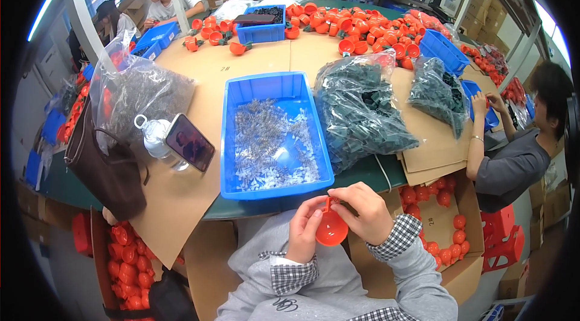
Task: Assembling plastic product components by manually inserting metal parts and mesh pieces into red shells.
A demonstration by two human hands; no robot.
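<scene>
Over my lap, my left hand (304,233) grips the side of a small orange-red plastic cup (331,230), its round hollow facing up. My right hand (364,212) is closed at the cup's top tab, thumb and forefinger pinched there; whether a smaller part sits between them is too small to make out. Just beyond my hands stands a blue bin (277,194) on the table. Inside it lie small metal springs (257,127) on the left and small clear plastic pieces (302,152) towards the right and front.
Bags of dark green parts (362,109) lie right of the bin. A propped phone (191,142), a white bottle (156,136) and a brown bag (109,164) stand left. Orange-red cups (362,25) pile up behind. Boxes of red pieces (450,254) flank me. A co-worker (519,139) sits right.
</scene>
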